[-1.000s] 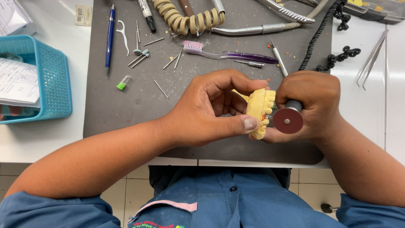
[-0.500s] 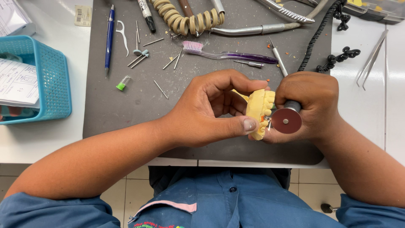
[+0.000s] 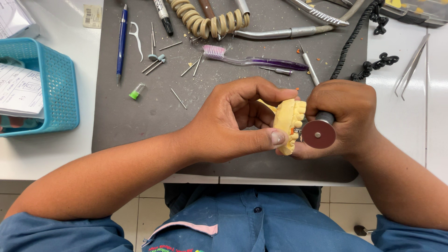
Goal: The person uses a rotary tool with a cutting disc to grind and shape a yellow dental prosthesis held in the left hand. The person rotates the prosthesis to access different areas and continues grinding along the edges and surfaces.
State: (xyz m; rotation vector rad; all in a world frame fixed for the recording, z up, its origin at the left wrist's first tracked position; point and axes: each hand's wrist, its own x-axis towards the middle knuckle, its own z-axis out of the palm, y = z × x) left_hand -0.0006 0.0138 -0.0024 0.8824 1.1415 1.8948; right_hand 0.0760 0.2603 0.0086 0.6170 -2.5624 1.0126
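My left hand (image 3: 233,123) grips a yellow plaster dental cast (image 3: 288,120) between thumb and fingers, held above the front of a dark grey work mat (image 3: 154,107). My right hand (image 3: 347,116) is closed around a handpiece carrying a dark red round cutting disc (image 3: 318,134). The disc's edge meets the right side of the cast at the teeth. The handpiece body is mostly hidden inside my fist.
On the mat lie a purple toothbrush (image 3: 254,59), a blue pen (image 3: 122,37), several loose burs (image 3: 158,58), a small green-capped vial (image 3: 136,91), a coiled beige cable (image 3: 205,21) and a black coiled cord (image 3: 359,37). A turquoise basket (image 3: 56,88) with papers stands left; tweezers (image 3: 413,65) lie right.
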